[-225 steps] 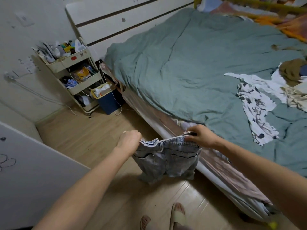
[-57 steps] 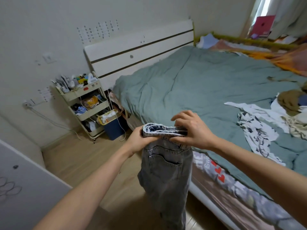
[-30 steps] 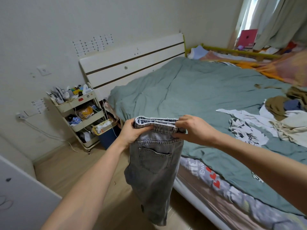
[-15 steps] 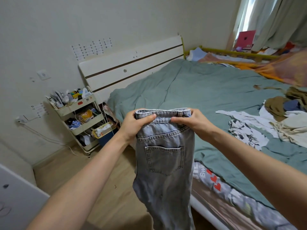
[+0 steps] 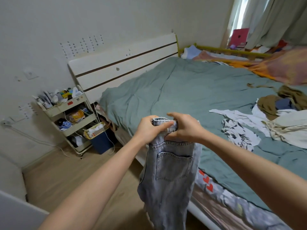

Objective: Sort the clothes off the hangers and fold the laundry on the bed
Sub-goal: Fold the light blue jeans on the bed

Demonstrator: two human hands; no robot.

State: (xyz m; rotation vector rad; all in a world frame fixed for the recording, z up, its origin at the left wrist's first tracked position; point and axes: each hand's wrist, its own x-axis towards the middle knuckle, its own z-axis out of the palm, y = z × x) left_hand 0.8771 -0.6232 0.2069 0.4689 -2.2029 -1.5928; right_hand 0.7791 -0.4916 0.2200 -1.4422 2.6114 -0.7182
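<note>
- The jeans (image 5: pixel 169 176) hang in the air just off the near side of the bed (image 5: pixel 166 97), held up by the waistband, which is bunched narrow at the top.
- They are pale washed denim; a back pocket faces the camera and the legs drop straight down past the bottom of the view, over the floor (image 5: pixel 66 171).
- The left hand (image 5: pixel 149 130) grips the waistband from the left, thumb lying across the front of the denim and fingers curled behind.
- The right hand (image 5: pixel 184 128) clamps the same band from the right, fingers arched over its top edge. The two hands sit close together, almost touching.
- Both bare forearms reach out from the bottom corners of the view.
- On the bed's grey-green quilt, well to the right of the jeans, lies a loose heap of clothes (image 5: pixel 272 120): a white piece with a dark print, a cream piece, and brown and blue ones behind.
- Below the quilt edge a sheet with red hearts (image 5: pixel 206 181) shows on the bed's side.
- A white headboard (image 5: pixel 123 67) with two dark stripes stands against the wall.
- Beside it, left of the bed, a three-shelf cart (image 5: pixel 69 117) is crammed with small items, and a blue bin (image 5: pixel 101 141) sits on the floor next to it.
- Far right, an orange and pink blanket (image 5: pixel 282 67) lies beyond the quilt, with curtains (image 5: pixel 274 19) above.
</note>
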